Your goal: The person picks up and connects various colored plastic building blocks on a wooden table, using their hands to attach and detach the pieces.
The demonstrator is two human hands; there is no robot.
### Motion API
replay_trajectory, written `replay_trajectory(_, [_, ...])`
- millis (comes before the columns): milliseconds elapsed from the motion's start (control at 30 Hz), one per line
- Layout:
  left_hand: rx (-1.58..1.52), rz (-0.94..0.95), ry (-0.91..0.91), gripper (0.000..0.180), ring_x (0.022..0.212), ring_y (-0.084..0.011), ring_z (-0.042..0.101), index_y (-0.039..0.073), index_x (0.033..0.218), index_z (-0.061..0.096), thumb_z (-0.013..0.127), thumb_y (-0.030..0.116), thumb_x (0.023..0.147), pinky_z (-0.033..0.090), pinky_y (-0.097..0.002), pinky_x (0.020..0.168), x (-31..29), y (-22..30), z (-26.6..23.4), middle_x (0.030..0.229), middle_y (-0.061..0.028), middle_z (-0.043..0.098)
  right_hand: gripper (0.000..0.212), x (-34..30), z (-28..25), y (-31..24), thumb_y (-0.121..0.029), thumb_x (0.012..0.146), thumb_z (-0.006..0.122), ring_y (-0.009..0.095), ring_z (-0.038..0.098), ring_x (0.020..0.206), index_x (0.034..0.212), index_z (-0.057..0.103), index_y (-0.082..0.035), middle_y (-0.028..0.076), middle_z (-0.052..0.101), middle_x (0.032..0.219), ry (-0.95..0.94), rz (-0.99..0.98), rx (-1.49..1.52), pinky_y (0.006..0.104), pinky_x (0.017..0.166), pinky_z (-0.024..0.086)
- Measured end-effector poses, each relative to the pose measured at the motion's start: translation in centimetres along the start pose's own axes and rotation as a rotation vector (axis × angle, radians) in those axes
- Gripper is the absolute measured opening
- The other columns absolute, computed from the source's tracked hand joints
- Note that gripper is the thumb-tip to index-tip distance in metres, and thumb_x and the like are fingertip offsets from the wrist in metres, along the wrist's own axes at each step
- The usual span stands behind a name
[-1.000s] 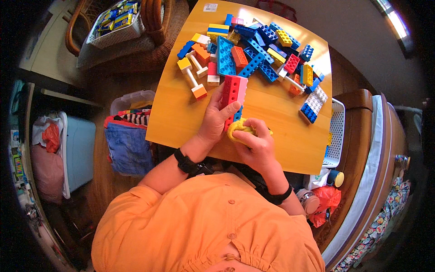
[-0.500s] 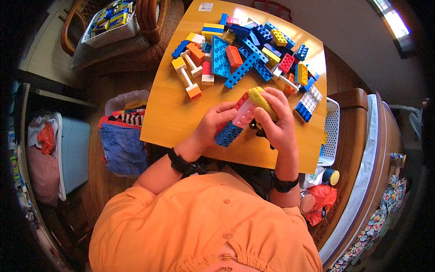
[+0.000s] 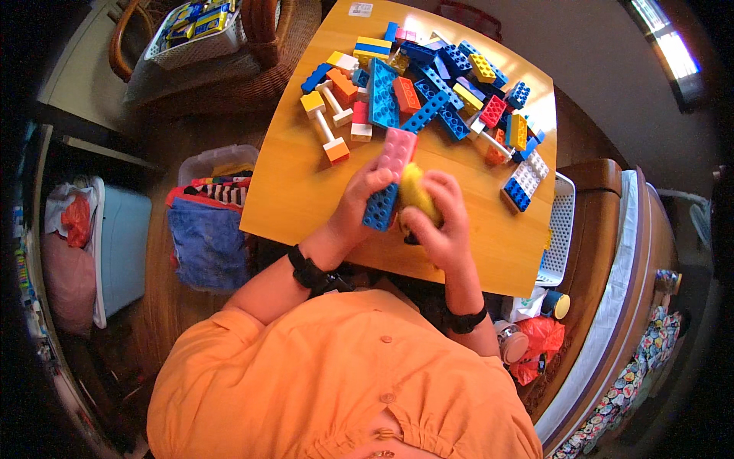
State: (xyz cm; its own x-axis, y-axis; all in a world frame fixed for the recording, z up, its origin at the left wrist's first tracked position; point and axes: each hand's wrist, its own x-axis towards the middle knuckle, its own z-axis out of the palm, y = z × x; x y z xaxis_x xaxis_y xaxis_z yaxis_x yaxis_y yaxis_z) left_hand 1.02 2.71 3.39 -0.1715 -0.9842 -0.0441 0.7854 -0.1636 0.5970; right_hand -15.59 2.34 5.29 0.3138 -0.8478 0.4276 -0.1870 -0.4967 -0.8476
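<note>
My left hand [image 3: 353, 205] is closed around a joined block of toy building bricks [image 3: 397, 151], pink at the far end and blue at the near end. The block is held above the near half of the table, studs facing up. In my right hand [image 3: 446, 229] a fuzzy yellow cloth [image 3: 415, 190] is bunched and presses against the block's right side; motion blurs it a little. A small dark thing shows under the cloth, too hidden to name. Beyond my hands lies a pile of loose bricks, with a turquoise plate [image 3: 383, 96] and a long blue beam [image 3: 425, 112] nearest.
The wooden table [image 3: 306, 199] carries a white, grey and blue brick stack [image 3: 524, 180] at its right edge. A white perforated basket [image 3: 564, 222] stands to the right of it. A bin of folded clothes [image 3: 210, 237] is on the left, a wicker chair [image 3: 294, 46] at the far left.
The block has turned more upright and shifted slightly left, with its pink end pointing away from me. The cloth has slid from its far end down along its right side.
</note>
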Motion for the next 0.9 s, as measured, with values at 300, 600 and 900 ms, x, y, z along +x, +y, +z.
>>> replay_trajectory(300, [-0.118,-0.028,0.167,0.032,0.088,-0.0110,0.062,0.010,0.123,0.057,0.061,0.027,0.097,0.051,-0.0276,0.080,0.3,-1.0,-2.0,0.102,-0.0015,0.062,0.035,-1.7,0.1,-0.5,-0.003,0.077,0.079,0.031,0.061,0.101,0.109,0.066,-0.002,0.016,0.059,0.110,-0.041,0.012,-0.050,0.0366,0.090,0.049])
replay_trajectory(600, [0.128,-0.187,-0.089,0.044,0.092,-0.0068,0.057,0.004,0.132,0.055,0.056,0.029,0.096,0.046,-0.0221,0.082,-0.4,-0.1,-0.3,0.106,0.0004,0.060,0.028,2.3,-2.0,-0.9,-0.003,0.084,0.075,0.026,0.061,0.104,0.111,0.067,0.003,0.014,0.060,0.113,0.227,0.112,-0.060,0.0335,0.090,0.050])
replay_trajectory(900, [-0.043,-0.033,0.150,0.042,0.083,-0.0119,0.062,0.003,0.128,0.056,0.051,0.036,0.102,0.053,-0.0274,0.077,0.4,-0.8,-1.5,0.103,-0.0058,0.066,0.035,-1.9,-1.7,-1.1,-0.005,0.076,0.078,0.031,0.063,0.099,0.110,0.069,-0.003,0.016,0.061,0.108,-0.319,0.080,0.009,0.0372,0.086,0.051])
